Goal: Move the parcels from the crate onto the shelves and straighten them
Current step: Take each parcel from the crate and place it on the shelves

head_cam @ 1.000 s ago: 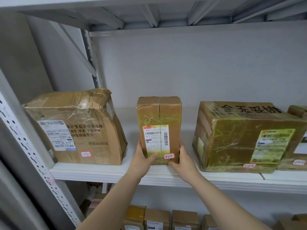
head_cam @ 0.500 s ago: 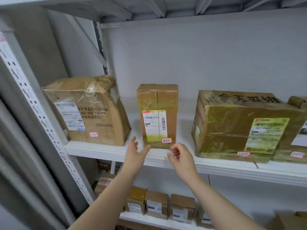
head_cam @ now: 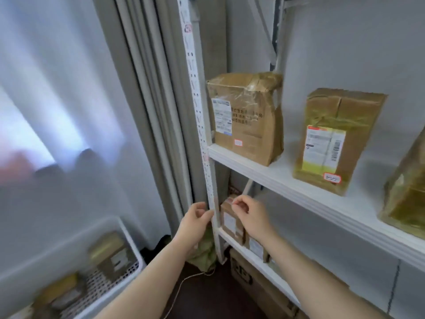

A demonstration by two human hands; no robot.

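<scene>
Our two hands hang empty in front of the shelving, close together and low. The left hand [head_cam: 195,223] is level with the metal post [head_cam: 202,134], and the right hand [head_cam: 248,217] is just inside it, in front of the small boxes [head_cam: 230,223] on the lower shelf. The fingers of both are loosely curled and grip nothing. We cannot tell whether the left one brushes the post.

What matters for the next reach is where the crate [head_cam: 133,245] sits. It lies down and to our left on the floor, well apart from the shelving and below both hands. Inside it a brown parcel [head_cam: 110,252] leans near the right-hand wall of the crate, and a second parcel [head_cam: 62,293] lies nearer to us in the bottom corner of the view. Both are blurred, so we cannot say which way their long sides run.

The left hand is the nearer of the two. We judge that it leads the reach down and across, with the right following to take the other side.

On the upper shelf [head_cam: 299,194] a crumpled box [head_cam: 246,116] stands at the left end. A tall parcel [head_cam: 338,139] stands upright beside it with its label facing us and bare board between the two. We judge that gap a likely place for the next parcel.
</scene>
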